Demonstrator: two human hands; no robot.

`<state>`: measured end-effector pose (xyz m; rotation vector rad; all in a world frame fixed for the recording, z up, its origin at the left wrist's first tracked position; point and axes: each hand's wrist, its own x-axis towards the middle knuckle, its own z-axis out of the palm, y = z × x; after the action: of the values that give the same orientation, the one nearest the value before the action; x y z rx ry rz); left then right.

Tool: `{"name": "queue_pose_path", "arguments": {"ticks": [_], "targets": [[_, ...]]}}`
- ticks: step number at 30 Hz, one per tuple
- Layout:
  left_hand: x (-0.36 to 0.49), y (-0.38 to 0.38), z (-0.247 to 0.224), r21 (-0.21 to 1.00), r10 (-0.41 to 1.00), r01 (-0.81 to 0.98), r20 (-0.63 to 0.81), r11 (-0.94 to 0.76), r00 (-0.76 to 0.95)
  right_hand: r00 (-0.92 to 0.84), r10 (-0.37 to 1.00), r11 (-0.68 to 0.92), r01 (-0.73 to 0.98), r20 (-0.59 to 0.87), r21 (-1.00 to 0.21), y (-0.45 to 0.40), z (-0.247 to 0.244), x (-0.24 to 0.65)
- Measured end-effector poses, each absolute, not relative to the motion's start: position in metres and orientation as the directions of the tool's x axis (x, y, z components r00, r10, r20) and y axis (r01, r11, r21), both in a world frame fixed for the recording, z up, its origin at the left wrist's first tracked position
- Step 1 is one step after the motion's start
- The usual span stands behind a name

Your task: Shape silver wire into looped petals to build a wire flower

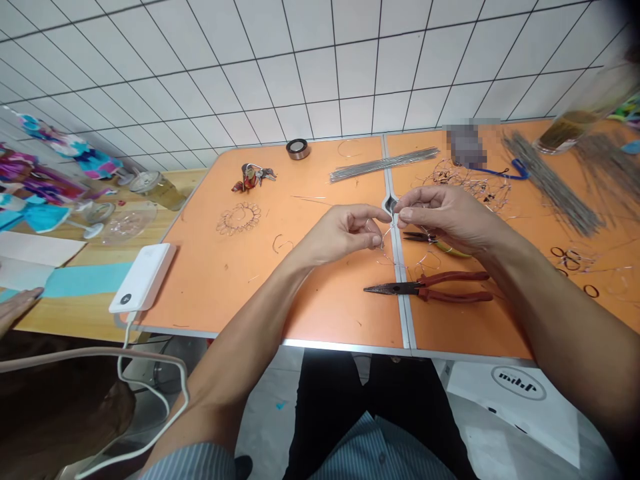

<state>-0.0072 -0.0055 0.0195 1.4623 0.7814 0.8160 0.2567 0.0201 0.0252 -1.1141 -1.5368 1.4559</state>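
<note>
Above the table's centre seam, my left hand point(345, 230) and my right hand point(443, 215) are close together, both with fingers pinched. Between them runs a thin, bent wire point(383, 241), gripped by the fingertips; its exact shape is hard to make out. Just below my hands lie long-nose pliers point(430, 287) with red handles, their jaws pointing left. A second pair of pliers point(419, 237), with dark jaws and a yellow handle, is partly covered by my right hand. Fine wire loops point(425, 263) rest on the orange table point(330, 303) nearby.
A flower-like wire ring point(239, 219), keys point(253, 177) and a tape roll point(297, 149) lie leftward. Straight wires point(385, 165) are bundled behind, tangled wire point(470, 183) at right. A cabled white power bank point(143, 277) sits at the left edge, near another person's hand point(20, 310).
</note>
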Motion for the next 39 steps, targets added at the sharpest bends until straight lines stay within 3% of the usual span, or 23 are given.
{"name": "queue_pose_path", "arguments": {"ticks": [7, 14, 22, 27, 39], "targets": [[-0.005, -0.004, 0.016, 0.998, 0.867, -0.035, 0.057, -0.045, 0.496, -0.406, 0.909, 0.011, 0.238, -0.089, -0.971, 0.019, 0.024, 0.257], [-0.003, -0.002, 0.011, 0.992, 0.917, -0.109, -0.017, 0.067, 0.399, -0.361, 0.923, -0.061, 0.199, -0.131, -0.978, 0.021, 0.018, 0.258], [-0.004, 0.001, 0.008, 0.999, 0.922, 0.023, -0.029, 0.022, 0.386, -0.273, 0.959, -0.028, 0.174, -0.076, -0.984, 0.017, 0.019, 0.255], [-0.002, 0.002, 0.005, 0.999, 0.941, 0.046, -0.018, 0.003, 0.338, -0.307, 0.951, 0.006, 0.167, -0.046, -0.986, 0.018, 0.019, 0.253], [0.005, -0.001, 0.003, 0.996, 0.957, 0.087, -0.043, 0.019, 0.286, -0.276, 0.953, -0.053, 0.250, -0.124, -0.967, 0.015, 0.022, 0.248]]}}
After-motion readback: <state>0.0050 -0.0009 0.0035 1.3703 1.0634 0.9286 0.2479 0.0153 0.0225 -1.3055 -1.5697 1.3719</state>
